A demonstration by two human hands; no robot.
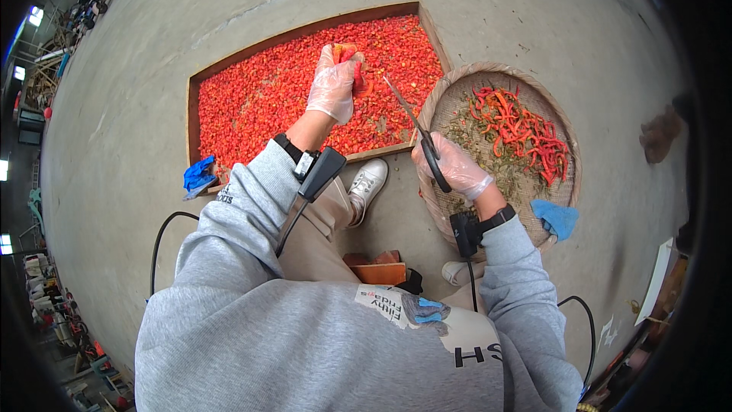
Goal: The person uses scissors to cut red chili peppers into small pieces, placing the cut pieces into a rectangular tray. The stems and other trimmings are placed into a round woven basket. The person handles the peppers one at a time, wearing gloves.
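My left hand (333, 85), in a clear plastic glove, is closed around a few red chili peppers (359, 76) above the wooden tray. That shallow tray (192, 118) is spread with cut red chili pieces (267, 80). In my right hand (456, 164), also gloved, I grip dark-handled scissors (412, 118); their blades point up and left over the tray's right side. Beneath and beside this hand sits a round woven basket (568, 118), with whole red chilies (526, 133) and loose green stems (476, 137) in it.
A blue cloth (555, 219) hangs over the basket's near rim. Something blue and crumpled (198, 175) lies at the tray's near left corner. My white shoe (369, 181) is close to the tray's front edge. Mixed clutter (61, 53) lines the far left.
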